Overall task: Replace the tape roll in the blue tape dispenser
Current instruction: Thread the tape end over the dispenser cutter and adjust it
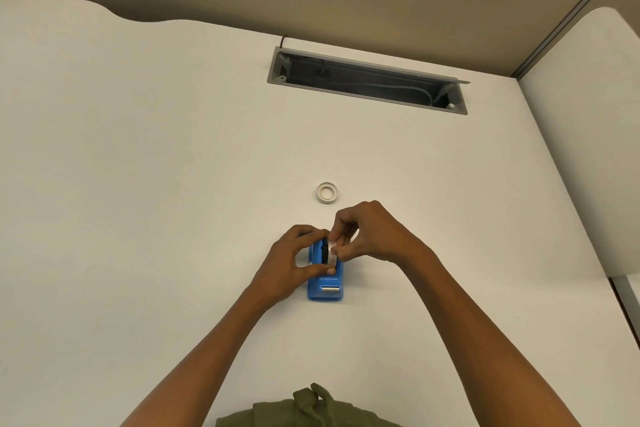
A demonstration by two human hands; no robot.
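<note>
Blue tape dispenser (326,282) on the white worktop (138,184), long axis running near to far, metal cutter at the near end. Left hand (294,262) cupped round its left side, grip closed on the body. Right hand (367,236) at the far right, thumb and fingers pinched on the tape roll (331,255) standing on edge in the cradle; seated or half out, cannot tell. Second roll (327,192), a pale flat ring, lying farther off, apart from both hands, nearer the right.

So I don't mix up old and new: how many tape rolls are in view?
2. One tape roll lies flat on the desk beyond the hands; the other roll sits in the blue dispenser, partly hidden by fingers.
</note>
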